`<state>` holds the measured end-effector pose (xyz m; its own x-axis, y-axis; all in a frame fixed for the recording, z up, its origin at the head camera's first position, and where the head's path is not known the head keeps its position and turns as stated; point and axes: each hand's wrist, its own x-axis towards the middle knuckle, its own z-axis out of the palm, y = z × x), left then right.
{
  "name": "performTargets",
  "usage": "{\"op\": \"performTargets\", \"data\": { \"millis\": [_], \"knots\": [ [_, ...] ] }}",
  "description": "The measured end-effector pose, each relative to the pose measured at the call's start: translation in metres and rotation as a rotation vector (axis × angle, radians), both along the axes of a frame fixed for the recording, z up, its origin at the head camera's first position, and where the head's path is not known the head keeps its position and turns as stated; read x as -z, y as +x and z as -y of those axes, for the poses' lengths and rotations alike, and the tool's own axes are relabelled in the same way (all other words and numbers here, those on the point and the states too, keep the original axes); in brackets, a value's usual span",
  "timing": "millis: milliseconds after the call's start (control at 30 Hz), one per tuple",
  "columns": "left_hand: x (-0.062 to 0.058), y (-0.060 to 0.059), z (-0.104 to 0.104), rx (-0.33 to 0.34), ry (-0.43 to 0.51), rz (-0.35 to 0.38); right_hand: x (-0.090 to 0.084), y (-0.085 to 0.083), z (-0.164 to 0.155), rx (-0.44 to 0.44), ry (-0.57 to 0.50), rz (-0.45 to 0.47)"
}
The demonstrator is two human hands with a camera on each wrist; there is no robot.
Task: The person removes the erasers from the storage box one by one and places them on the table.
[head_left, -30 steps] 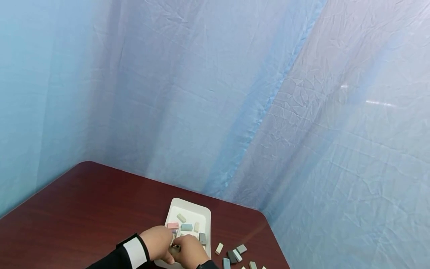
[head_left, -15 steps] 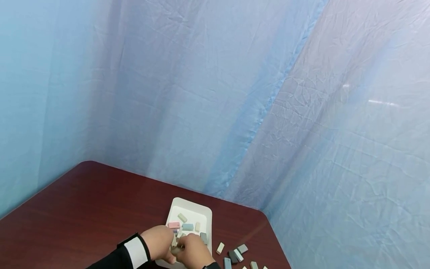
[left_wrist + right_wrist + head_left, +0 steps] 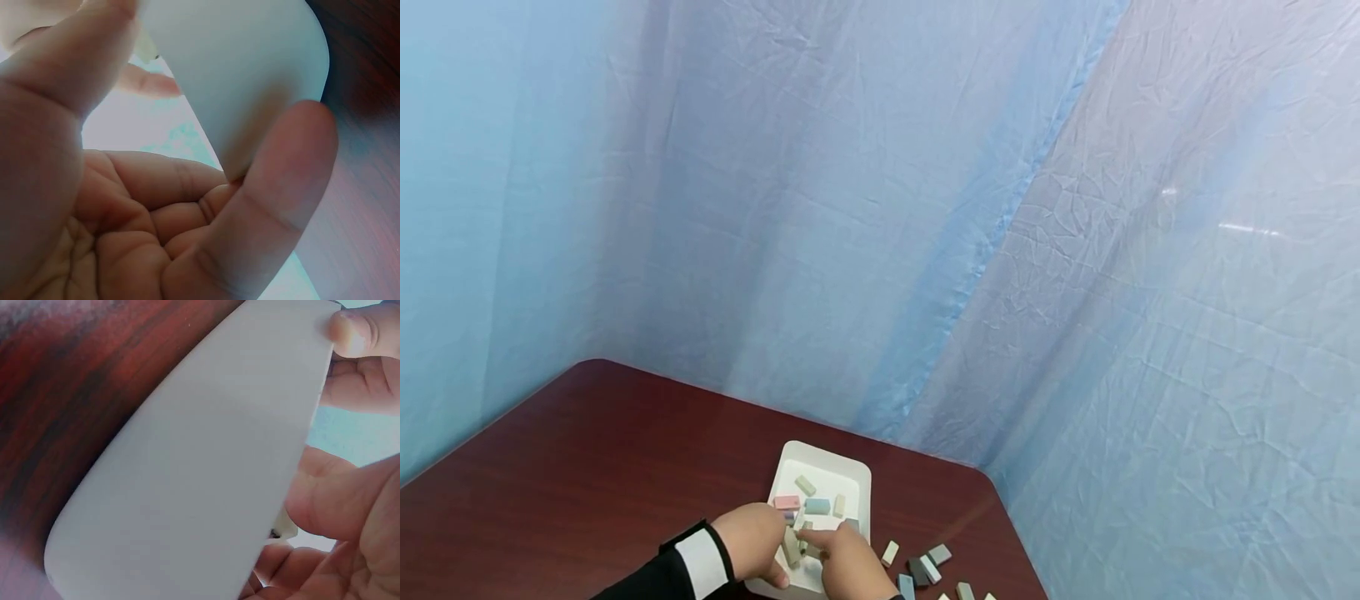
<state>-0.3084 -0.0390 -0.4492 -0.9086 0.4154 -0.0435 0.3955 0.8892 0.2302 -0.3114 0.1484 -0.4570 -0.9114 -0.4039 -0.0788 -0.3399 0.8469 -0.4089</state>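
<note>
Fingers of the left hand (image 3: 752, 540) curl down over the near-left rim of the white tray (image 3: 790, 461); in the left wrist view the thumb (image 3: 275, 206) presses the tray's outer wall while the other fingers lie inside, so this hand grips the rim. A beige block (image 3: 791, 548) stands tilted just right of these fingers, inside the tray; whether they touch it cannot be told. Left of the tray the dark red table (image 3: 565, 467) runs wide and bare to its rounded far-left corner, giving the most room on that side.

Inside the tray, toward its far end, lie a pink block (image 3: 787, 502), a light blue block (image 3: 817, 506) and two small beige ones, all loose and apart from the hands.

Right of the beige block, the right hand (image 3: 846, 567) rests over the tray's near-right part, its forefinger stretched toward the left hand with the tip at a small block on the tray floor. The right wrist view shows its fingers loosely bent beside the tray wall; what they hold, if anything, is hidden.

Right of the tray, several loose blocks (image 3: 928, 569) lie scattered on the table, near its right edge, which stands close to the blue curtain (image 3: 1075, 333).
</note>
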Motion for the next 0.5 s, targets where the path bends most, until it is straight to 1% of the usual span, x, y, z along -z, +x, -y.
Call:
{"op": "performTargets", "data": {
  "millis": [67, 200, 267, 367, 433, 500],
  "knots": [
    [-0.0003, 0.0006, -0.0002, 0.003, -0.002, -0.010, -0.0002, 0.0002, -0.0005, 0.021, -0.009, 0.003],
    [-0.0003, 0.0023, -0.0004, -0.001, 0.000, -0.029, 0.0012, 0.0009, -0.0017, 0.055, -0.031, -0.019],
    [0.0000, 0.0030, -0.0001, -0.001, -0.001, -0.046, 0.0020, 0.0009, -0.0025, 0.044, -0.057, -0.042],
    [0.0013, 0.0033, 0.0007, 0.005, 0.005, -0.077, 0.0027, 0.0010, -0.0028, -0.009, -0.110, -0.082],
    [0.0020, 0.0029, 0.0013, 0.010, 0.012, -0.077, 0.0042, 0.0007, -0.0029, -0.021, -0.139, -0.092],
    [0.0023, 0.0023, 0.0019, 0.016, 0.020, -0.067, 0.0050, 0.0011, -0.0028, -0.009, -0.155, -0.091]
  ]
}}
